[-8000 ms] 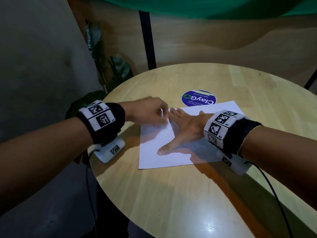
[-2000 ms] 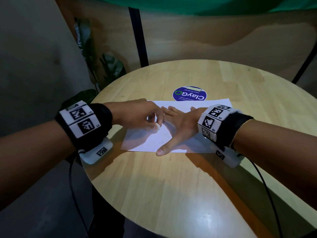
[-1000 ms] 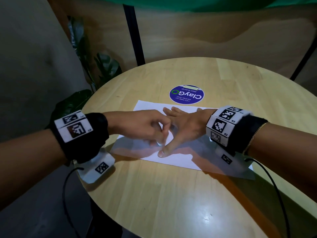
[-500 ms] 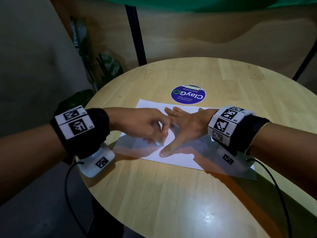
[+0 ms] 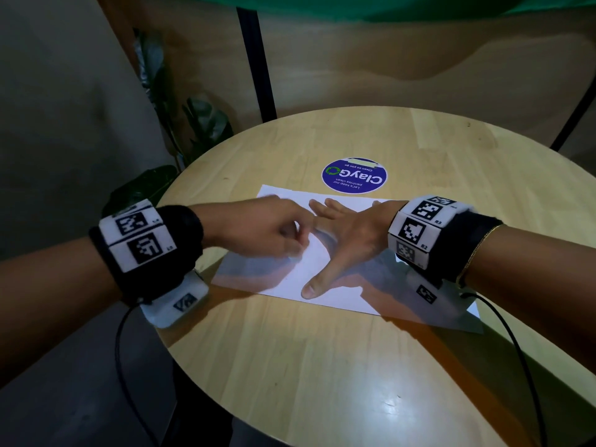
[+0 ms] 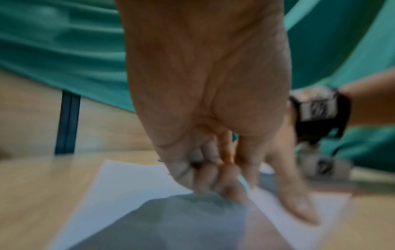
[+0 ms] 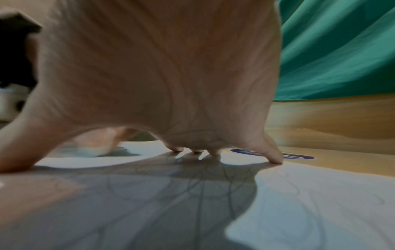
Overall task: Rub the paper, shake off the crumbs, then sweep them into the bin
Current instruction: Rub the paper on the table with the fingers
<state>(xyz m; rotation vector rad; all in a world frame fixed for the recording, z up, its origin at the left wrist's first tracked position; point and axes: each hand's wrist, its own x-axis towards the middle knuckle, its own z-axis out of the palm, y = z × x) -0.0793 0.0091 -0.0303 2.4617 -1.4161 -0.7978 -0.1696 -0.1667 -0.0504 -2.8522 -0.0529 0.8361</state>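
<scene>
A white sheet of paper (image 5: 322, 269) lies on the round wooden table (image 5: 322, 366). My right hand (image 5: 348, 240) presses flat on it with fingers spread and thumb stretched toward me; the right wrist view shows its fingertips (image 7: 275, 159) on the sheet (image 7: 299, 194), which carries faint pencil lines. My left hand (image 5: 274, 233) sits just left of it, fingers curled and pinching a small whitish eraser (image 5: 295, 254) against the paper. In the left wrist view the curled fingers (image 6: 205, 177) are blurred, low on the sheet (image 6: 128, 182). No bin is in view.
A round blue sticker (image 5: 354, 179) lies on the table just beyond the paper. A leafy plant (image 5: 200, 124) and a black pole (image 5: 256, 59) stand past the table's far left edge. Green cloth (image 7: 342, 50) hangs behind. Cables trail from both wrists.
The paper has turned since two seconds ago, its right end now nearer me. My left hand keeps shifting in small strokes beside the right thumb. The right hand stays pressed flat.
</scene>
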